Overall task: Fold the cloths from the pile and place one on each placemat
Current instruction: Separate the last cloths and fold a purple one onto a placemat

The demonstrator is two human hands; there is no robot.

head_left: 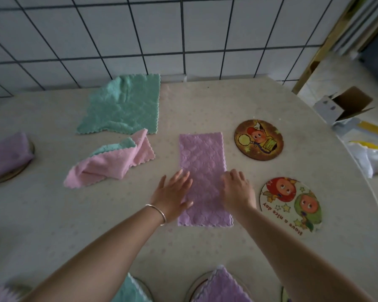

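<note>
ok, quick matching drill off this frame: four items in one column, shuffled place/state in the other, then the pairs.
Items
1. purple cloth
2. green cloth
3. pink cloth
4. dark round placemat

States
A. bare, nothing on it
B. crumpled
C. spread open near the wall
D. folded into a strip under both hands

Pairs: 1-D, 2-C, 3-B, 4-A

Dim, flat light w/ cool grey cast — no glare, only faint soft shadows under the arms. Strong wide-angle bend: tile wall (140, 35) grid lines curve far left & right. Left hand (172, 194) slightly motion-blurred — near edge cloths soft, out of focus
</note>
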